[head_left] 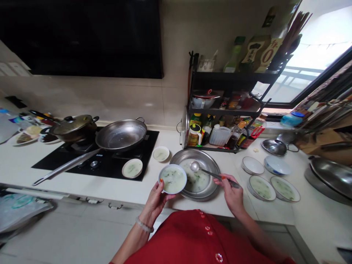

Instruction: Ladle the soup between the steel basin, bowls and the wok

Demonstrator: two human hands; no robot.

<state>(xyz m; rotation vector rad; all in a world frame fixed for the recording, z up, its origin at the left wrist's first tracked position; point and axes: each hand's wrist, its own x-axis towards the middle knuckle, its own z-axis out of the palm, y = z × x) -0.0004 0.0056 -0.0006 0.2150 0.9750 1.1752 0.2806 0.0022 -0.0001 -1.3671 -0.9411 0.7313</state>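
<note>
My left hand (156,198) grips a white bowl (172,179) of pale soup with green bits, held just left of a wide steel basin (209,163) of the same soup on the counter. My right hand (232,192) is closed on the handle of a metal ladle (195,167). The ladle's cup hovers over the basin, beside the bowl's rim.
Two filled bowls (132,168) (161,153) sit by the black hob with a wok (121,135) and a lidded pot (73,126). Right of the basin stand several bowls (261,187), some filled. A spice rack (225,110) stands behind, and steel pans (331,176) at far right.
</note>
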